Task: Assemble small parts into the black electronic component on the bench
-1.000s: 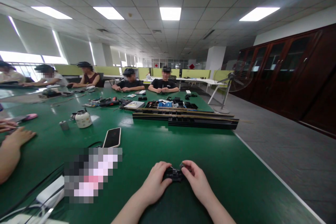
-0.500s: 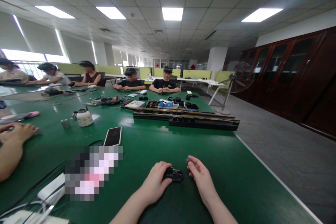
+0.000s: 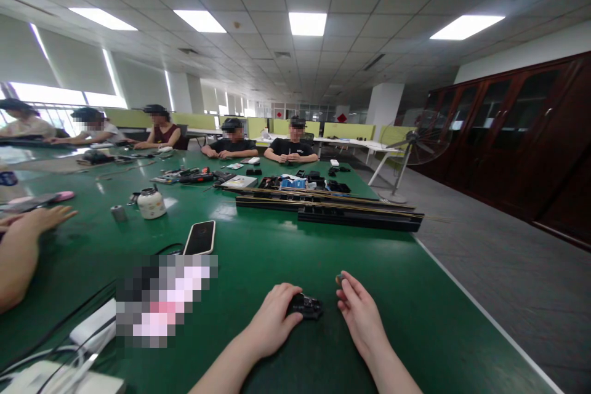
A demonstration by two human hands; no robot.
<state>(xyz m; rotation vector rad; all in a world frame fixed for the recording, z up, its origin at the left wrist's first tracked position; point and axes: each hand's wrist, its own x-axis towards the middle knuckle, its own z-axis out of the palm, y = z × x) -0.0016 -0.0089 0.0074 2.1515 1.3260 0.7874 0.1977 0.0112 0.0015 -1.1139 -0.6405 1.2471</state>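
Observation:
My left hand (image 3: 276,315) rests on the green table (image 3: 258,252), its thumb and fingers closed around the left end of a small black plastic part (image 3: 308,306) with some metal showing in it. To the right, apart from that part, my right hand (image 3: 361,308) is raised a little above the table. Its thumb and forefinger pinch a tiny greyish piece (image 3: 340,279), too small to name. Black surfaces of the held part blend together, so its finer shape cannot be made out.
A phone (image 3: 200,238), a white jar (image 3: 151,203) and a grey cylinder (image 3: 119,213) stand to the left, near cables and a white adapter (image 3: 93,323). Long black rails (image 3: 360,219) with thin rods lie ahead. Another person's hand (image 3: 48,220) is at far left; several people sit beyond.
My right hand has moved slightly right, away from the black part, with the tiny piece turned in its fingertips. My left hand keeps its hold. The other person's hand at left has shifted.

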